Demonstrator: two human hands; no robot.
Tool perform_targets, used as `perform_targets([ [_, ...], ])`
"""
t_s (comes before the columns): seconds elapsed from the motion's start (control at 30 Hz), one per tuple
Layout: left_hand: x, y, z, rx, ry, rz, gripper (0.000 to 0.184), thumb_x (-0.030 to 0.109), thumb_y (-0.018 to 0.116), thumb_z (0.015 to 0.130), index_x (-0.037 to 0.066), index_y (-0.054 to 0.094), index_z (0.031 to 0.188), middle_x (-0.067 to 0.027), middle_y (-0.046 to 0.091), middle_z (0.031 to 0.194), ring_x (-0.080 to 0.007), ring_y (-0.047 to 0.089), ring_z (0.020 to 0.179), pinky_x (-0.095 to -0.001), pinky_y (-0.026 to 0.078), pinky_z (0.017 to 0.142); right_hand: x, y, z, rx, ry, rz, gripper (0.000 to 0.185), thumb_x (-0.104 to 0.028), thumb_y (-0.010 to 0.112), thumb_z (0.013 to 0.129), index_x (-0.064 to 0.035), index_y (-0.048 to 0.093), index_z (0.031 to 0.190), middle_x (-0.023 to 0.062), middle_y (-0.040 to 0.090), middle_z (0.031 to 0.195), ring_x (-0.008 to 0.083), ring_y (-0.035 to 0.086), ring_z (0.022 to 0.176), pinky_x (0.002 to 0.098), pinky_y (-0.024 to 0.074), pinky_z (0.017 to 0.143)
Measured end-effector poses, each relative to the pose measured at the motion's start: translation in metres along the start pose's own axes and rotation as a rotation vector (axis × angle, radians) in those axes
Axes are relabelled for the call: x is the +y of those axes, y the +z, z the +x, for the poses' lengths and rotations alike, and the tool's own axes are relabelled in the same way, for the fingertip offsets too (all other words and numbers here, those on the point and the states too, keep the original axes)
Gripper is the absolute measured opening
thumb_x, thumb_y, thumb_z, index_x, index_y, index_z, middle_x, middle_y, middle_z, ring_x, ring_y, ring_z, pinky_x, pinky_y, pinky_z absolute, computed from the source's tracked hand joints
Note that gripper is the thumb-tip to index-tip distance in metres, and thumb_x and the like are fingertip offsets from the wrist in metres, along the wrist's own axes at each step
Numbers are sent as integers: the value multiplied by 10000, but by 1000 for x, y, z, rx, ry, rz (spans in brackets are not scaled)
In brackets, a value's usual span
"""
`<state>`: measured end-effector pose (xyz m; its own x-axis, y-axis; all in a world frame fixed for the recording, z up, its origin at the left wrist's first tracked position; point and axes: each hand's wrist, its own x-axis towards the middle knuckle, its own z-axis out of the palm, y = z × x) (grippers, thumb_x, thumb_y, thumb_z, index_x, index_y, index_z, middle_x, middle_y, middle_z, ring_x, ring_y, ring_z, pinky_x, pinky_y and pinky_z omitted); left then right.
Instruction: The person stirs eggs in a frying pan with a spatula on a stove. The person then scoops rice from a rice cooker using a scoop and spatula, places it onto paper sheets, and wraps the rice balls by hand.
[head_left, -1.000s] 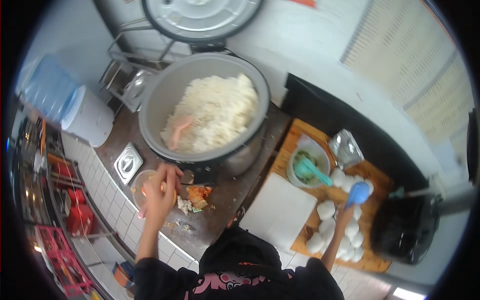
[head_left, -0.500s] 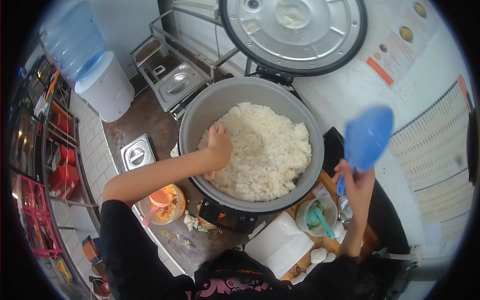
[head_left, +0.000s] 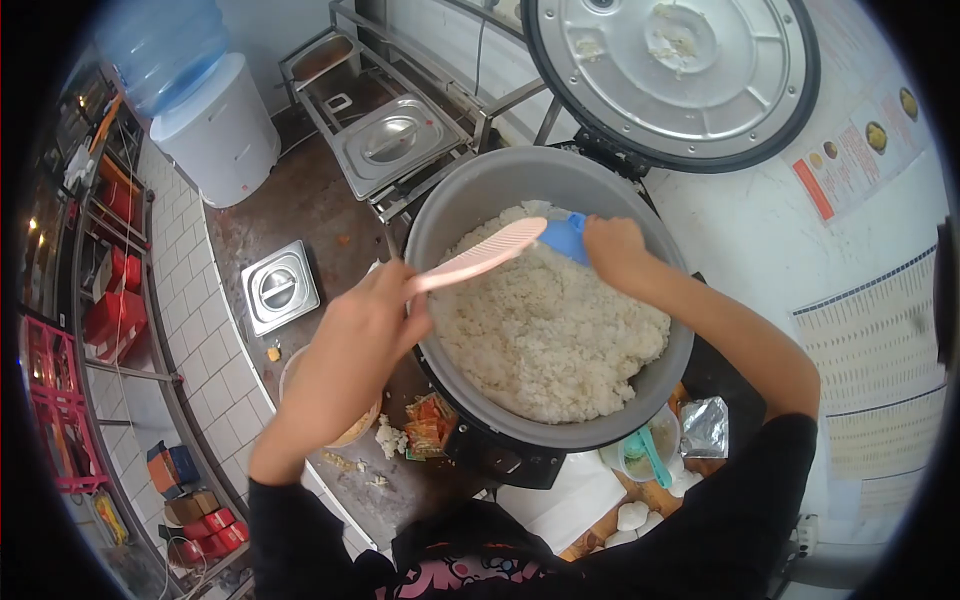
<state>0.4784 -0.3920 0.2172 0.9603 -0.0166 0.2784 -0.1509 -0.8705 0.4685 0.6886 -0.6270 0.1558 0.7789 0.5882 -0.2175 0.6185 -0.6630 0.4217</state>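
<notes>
Holding: left hand (head_left: 362,325), pink paddle (head_left: 490,255); right hand (head_left: 615,252), blue scoop (head_left: 566,240). Brown countertop (head_left: 335,240) bearing rice cooker (head_left: 545,175); tiled floor (head_left: 220,375) alongside; white wall (head_left: 735,215) behind.

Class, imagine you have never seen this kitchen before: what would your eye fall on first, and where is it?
First comes the big mound of white rice in the wide grey pot at the middle, its round metal lid raised behind it. Next, the pale pink paddle in the left hand reaches across the pot's near-left rim, close to the bright blue scoop in the right hand.
</notes>
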Motion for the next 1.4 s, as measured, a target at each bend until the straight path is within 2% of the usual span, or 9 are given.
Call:
perform_targets([
  [0.17, -44, 39, -62, 184, -386, -567, 429, 117, 750, 677, -28, 473, 971, -29, 520, 711, -111, 460, 588, -220, 386, 522, -27, 11, 2, -81, -64, -66, 268, -66, 594, 706, 46, 585, 950, 185, 630, 866, 315, 637, 740, 322, 514, 572],
  [0.27, -68, 85, -80, 180, -302, -681, 565, 78, 784, 621, -32, 454, 1066, -16, 497, 803, -87, 437, 660, -217, 396, 565, -15, 24, 9, -56, -207, 154, 223, -83, 567, 747, 59, 597, 918, 207, 621, 788, 304, 636, 688, 346, 507, 557],
  [0.33, -62, 92, -77, 144, -282, -760, 669, 68, 797, 596, -29, 423, 1142, -22, 477, 902, -88, 431, 720, -216, 406, 611, -19, -1, 4, -575, -58, 544, 208, -112, 537, 795, 73, 592, 872, 216, 590, 685, 288, 629, 656, 371, 494, 566],
  [0.67, -58, 103, -71, 142, -334, -1099, 658, -48, 727, 644, -28, 364, 1193, -67, 449, 1063, -162, 457, 999, -293, 423, 882, -44, -32, 6, -605, -235, 684, 244, -204, 500, 877, -10, 516, 1024, 116, 532, 538, 208, 530, 408, 326, 433, 389],
  [0.83, -63, 111, -75, 148, -311, -1036, 701, -8, 757, 616, -22, 363, 1194, -76, 429, 1100, -170, 459, 993, -287, 429, 856, -56, -49, -20, -296, -359, 664, 279, -198, 475, 888, -27, 492, 1107, 124, 539, 529, 220, 543, 399, 333, 447, 409],
  [1.2, -53, 74, -65, 117, -190, -644, 762, 45, 774, 596, -11, 354, 1228, -98, 416, 1139, -198, 501, 932, -300, 480, 788, -40, -88, -86, -547, -184, 1011, 346, -162, 472, 872, -40, 456, 1195, 84, 519, 519, 154, 519, 403, 292, 404, 371],
  [1.27, -57, 62, -61, 118, -277, -972, 590, 26, 705, 692, -12, 376, 1180, -95, 449, 1089, -192, 512, 862, -284, 469, 750, -31, -82, -88, -700, -124, 1154, 354, -154, 477, 868, -35, 454, 1201, 63, 509, 527, 133, 500, 394, 277, 389, 361],
  [1.3, -57, 48, -61, 85, -431, -924, 297, 56, 553, 825, -1, 404, 1076, -128, 501, 941, -213, 520, 778, -287, 447, 688, -30, -81, -95, -698, -7, 1316, 340, -158, 484, 872, -21, 463, 1183, 40, 481, 539, 104, 448, 380, 253, 359, 344],
  [1.4, -52, 27, -48, 123, -372, -724, 127, 105, 432, 883, 19, 404, 973, -157, 490, 776, -245, 513, 729, -288, 416, 658, -23, -79, -110, -677, 195, 1668, 333, -156, 484, 874, -9, 462, 1172, 14, 436, 577, 67, 379, 375, 224, 322, 322],
])
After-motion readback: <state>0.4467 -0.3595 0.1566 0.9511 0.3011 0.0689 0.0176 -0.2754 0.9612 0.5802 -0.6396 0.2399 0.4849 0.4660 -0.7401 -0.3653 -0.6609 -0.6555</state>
